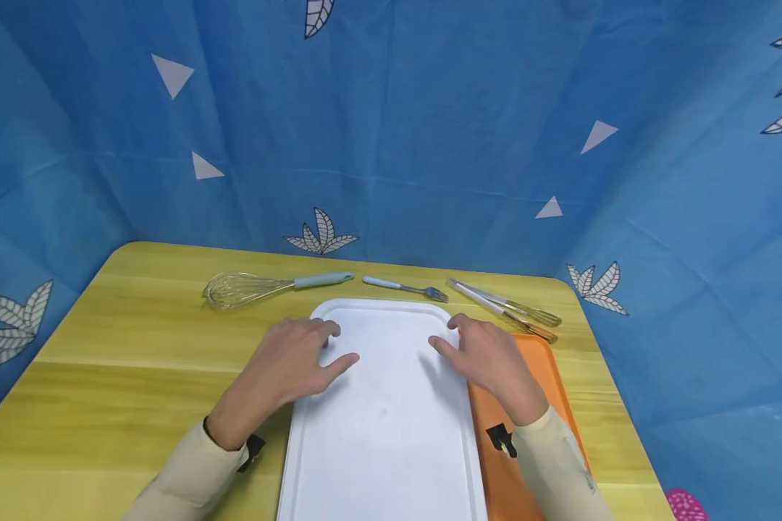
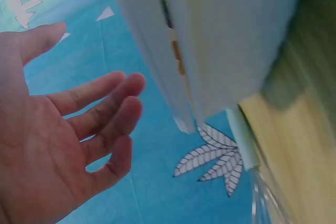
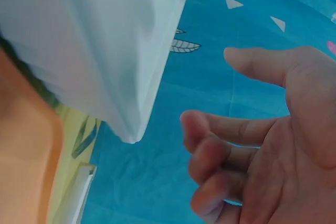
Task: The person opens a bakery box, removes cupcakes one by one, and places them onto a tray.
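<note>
A white rectangular panel with a raised rim (image 1: 384, 412) lies lengthwise before me, apparently the lid of a white box (image 2: 239, 40). In the left wrist view a narrow slit runs along its side, with a bit of orange showing through; what lies inside is hidden. My left hand (image 1: 293, 362) hovers over the panel's far left edge, fingers spread and loosely bent. Opposite it, my right hand (image 1: 492, 362) hovers over the far right edge, its fingers relaxed. Both wrist views show the palms holding nothing, apart from the white sides.
An orange tray (image 1: 547, 369) lies on the wooden table (image 1: 137, 405), right of the white box and partly beneath my right arm. Along the back are a whisk (image 1: 261, 286), a fork (image 1: 404, 287) and tongs (image 1: 502, 307). Blue patterned cloth (image 1: 391, 130) hangs around the table.
</note>
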Demonstrator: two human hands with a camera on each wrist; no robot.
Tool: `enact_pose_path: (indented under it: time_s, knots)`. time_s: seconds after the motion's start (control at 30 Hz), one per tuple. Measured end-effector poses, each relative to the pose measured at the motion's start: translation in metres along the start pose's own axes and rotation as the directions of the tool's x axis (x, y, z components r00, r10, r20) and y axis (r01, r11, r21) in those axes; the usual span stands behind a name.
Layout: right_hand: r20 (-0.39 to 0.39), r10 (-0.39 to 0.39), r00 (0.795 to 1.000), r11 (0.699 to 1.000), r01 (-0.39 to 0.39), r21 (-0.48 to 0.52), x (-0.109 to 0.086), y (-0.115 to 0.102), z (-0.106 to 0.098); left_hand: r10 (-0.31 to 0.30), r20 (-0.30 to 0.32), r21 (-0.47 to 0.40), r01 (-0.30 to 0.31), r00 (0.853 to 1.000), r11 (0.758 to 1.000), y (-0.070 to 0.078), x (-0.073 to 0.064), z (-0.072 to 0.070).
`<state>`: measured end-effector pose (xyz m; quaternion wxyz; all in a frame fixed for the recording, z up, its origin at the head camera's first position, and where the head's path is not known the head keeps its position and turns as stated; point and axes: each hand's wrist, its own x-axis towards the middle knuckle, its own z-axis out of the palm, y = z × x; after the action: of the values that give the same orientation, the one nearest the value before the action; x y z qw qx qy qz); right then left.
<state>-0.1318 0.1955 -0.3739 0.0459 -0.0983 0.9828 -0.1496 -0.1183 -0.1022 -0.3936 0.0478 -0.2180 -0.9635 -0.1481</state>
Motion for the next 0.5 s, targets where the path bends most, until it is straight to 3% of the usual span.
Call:
enact_pose_path:
  time_s: [0.1,0.33,0.5]
  knots:
    - [0.015,-0.002,1.000,1.000,0.003,-0.008,-0.006,0.004,0.002,-0.010,-0.008,-0.010,0.010,1.000,1.000,-0.006,-0.008,0.002]
    - [0.070,0.032,0.997,0.999,-0.033,0.021,-0.026,0.013,0.005,-0.073,0.066,-0.060,0.077,0.995,0.995,-0.018,-0.033,0.007]
    - [0.117,0.053,0.992,0.998,-0.056,0.023,-0.038,0.022,0.012,-0.083,0.066,-0.078,0.088,0.994,0.993,-0.023,-0.048,0.014]
